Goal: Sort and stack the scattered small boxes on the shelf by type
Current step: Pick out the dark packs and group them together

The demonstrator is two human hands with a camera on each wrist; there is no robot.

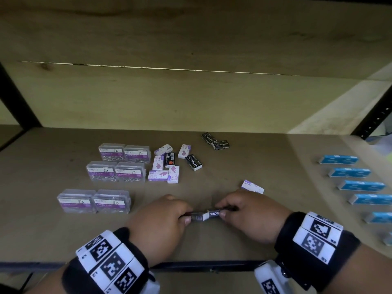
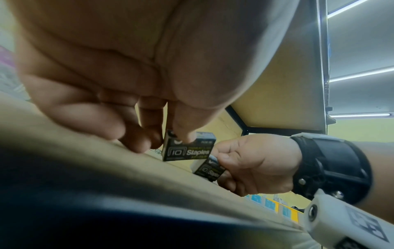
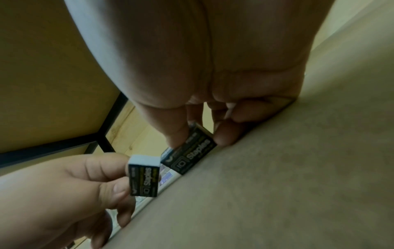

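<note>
Near the shelf's front edge, each hand pinches one small black "Staples" box. My left hand point(image 1: 185, 217) holds the left black box point(image 1: 197, 217) point(image 2: 187, 149) between thumb and fingers. My right hand point(image 1: 221, 211) grips the right black box point(image 1: 213, 213) point(image 3: 190, 154), tilted, its lower edge near the board. The two boxes meet end to end between the hands. More black staples boxes point(image 1: 216, 141) lie at the back, and another black box point(image 1: 193, 162) sits by a scattered cluster of white-and-purple staples boxes point(image 1: 163, 169).
Clear paper-clip cases point(image 1: 115, 163) stand in pairs on the left. A lone white-and-purple box point(image 1: 252, 186) lies just behind my right hand. Several blue boxes point(image 1: 350, 172) run in a row down the right side. The shelf board point(image 1: 212, 247) ends at a dark front rail.
</note>
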